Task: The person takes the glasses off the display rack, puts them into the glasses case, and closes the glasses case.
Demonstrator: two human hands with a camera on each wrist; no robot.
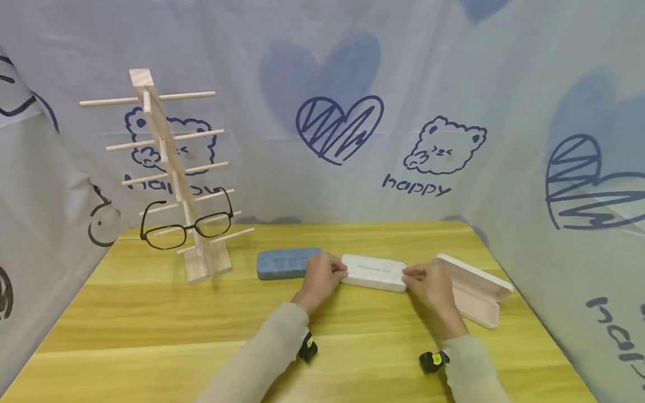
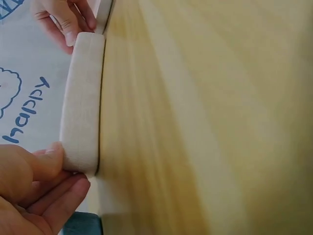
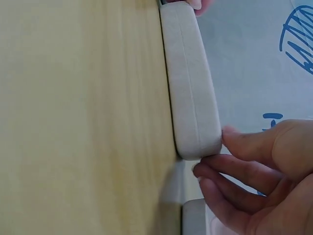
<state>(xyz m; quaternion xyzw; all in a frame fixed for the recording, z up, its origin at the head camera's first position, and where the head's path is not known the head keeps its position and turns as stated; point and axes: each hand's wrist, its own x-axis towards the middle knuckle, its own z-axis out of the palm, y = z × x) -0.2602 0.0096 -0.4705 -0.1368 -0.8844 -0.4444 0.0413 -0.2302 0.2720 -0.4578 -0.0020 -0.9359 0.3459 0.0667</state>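
Observation:
A closed white glasses case [image 1: 374, 272] lies on the wooden table, small lettering on its lid. My left hand [image 1: 321, 278] holds its left end, and my right hand [image 1: 429, 282] holds the right end. In the left wrist view, the left thumb touches the side of the case [image 2: 84, 103] while the fingers lie against its end. The right wrist view has the right hand [image 3: 264, 171] with its thumb and fingertips at the corner of the case [image 3: 190, 83]. Just left of it a closed blue glasses case [image 1: 282, 264] lies partly behind my left hand.
An open white case with a pink lining [image 1: 476, 302] lies beyond my right hand. At the left stands a wooden rack [image 1: 173, 162] with several pegs, black-framed glasses [image 1: 188, 226] hanging on it. A printed cloth [image 1: 332, 184] closes off the table's [image 1: 151, 319] back and sides.

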